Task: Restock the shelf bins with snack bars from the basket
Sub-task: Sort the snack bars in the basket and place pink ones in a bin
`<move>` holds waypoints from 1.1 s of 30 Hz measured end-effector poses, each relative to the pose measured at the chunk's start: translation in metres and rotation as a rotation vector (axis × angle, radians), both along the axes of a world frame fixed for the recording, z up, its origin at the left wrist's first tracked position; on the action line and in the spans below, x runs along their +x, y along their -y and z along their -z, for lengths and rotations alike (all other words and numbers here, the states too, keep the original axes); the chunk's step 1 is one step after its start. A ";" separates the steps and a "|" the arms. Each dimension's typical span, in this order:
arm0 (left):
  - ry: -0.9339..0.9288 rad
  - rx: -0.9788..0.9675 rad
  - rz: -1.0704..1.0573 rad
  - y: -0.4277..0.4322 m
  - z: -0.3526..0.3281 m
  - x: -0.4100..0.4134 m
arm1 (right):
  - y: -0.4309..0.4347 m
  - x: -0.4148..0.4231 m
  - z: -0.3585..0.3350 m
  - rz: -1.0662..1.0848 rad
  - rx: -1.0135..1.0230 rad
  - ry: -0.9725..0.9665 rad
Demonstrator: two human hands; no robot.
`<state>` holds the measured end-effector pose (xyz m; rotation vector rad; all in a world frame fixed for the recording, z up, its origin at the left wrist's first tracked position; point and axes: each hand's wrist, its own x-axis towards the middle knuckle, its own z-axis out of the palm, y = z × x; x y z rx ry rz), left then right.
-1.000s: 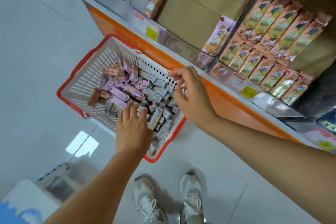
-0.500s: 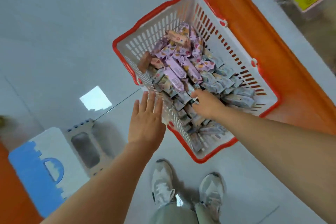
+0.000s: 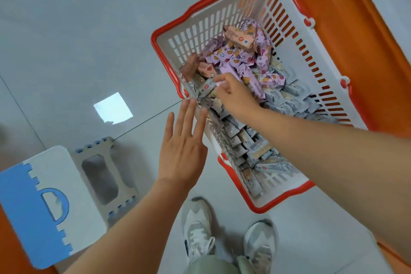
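A white basket with a red rim stands on the floor, heaped with snack bars. Purple-wrapped bars lie at its far end, and grey-wrapped bars fill the near and right side. My right hand reaches into the basket by its left wall, with thumb and fingers pinched on the end of a grey snack bar. My left hand is flat, fingers spread, just outside the basket's left rim and holding nothing. The shelf bins are out of view.
The shelf's orange base runs along the basket's right side. A blue and white folding step stool stands on the grey tile floor at lower left. My two shoes are just below the basket.
The view has dropped from the shelf to the basket. My right hand came down from the rim and moved left to the grey bar by the wall. My left hand left the basket and opened.
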<state>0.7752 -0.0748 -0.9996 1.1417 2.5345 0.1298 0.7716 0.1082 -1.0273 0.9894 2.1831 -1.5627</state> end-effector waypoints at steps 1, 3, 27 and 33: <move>-0.007 0.007 0.010 0.002 0.003 -0.001 | 0.002 -0.015 0.000 0.041 -0.097 -0.005; 0.000 0.026 0.036 0.006 0.006 -0.003 | 0.007 -0.042 0.001 0.103 -0.237 0.030; 0.158 -0.134 0.005 -0.008 -0.029 -0.014 | -0.002 0.008 -0.034 0.432 -0.471 0.050; 0.626 0.421 -0.884 -0.071 -0.093 -0.006 | -0.017 0.063 -0.088 0.624 -0.617 0.030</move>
